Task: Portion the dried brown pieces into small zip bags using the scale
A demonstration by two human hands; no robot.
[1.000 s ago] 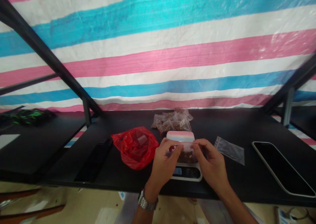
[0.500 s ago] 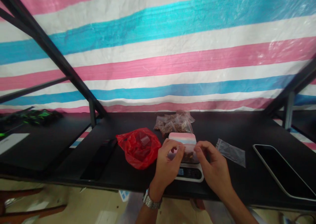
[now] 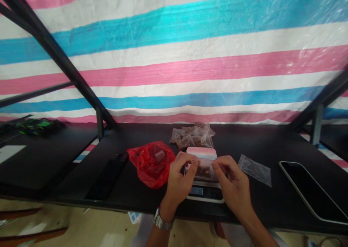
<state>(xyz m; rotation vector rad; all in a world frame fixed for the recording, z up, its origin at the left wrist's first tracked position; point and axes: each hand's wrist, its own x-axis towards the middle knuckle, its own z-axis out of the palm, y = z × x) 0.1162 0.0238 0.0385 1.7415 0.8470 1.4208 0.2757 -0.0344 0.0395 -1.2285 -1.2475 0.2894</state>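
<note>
Between my hands is a small clear zip bag (image 3: 204,170) with brown bits in its lower part, held above or against the digital scale (image 3: 208,195). My left hand (image 3: 182,172) pinches the bag's upper left corner, thumb against forefinger. At the opposite corner, my right hand (image 3: 231,178) grips the bag the same way. The scale has a shiny plate that mirrors the striped sheet, and its lit display faces me. Just behind the scale lies a pile of filled zip bags (image 3: 193,136). A red plastic bag (image 3: 154,165) with a clear scoop or cup (image 3: 159,155) inside stands left of my left hand.
Flat on the black table (image 3: 252,138), right of my right hand, lies an unfilled zip bag (image 3: 255,169). Farther right is a phone (image 3: 312,192). A dark flat object (image 3: 107,176) rests left of the red bag. Black metal struts (image 3: 62,62) slant up at both sides.
My left hand has shifted slightly left, so the bag's top is stretched wider and its brown contents show more. The scale's display is less covered. The view has tilted slightly.
</note>
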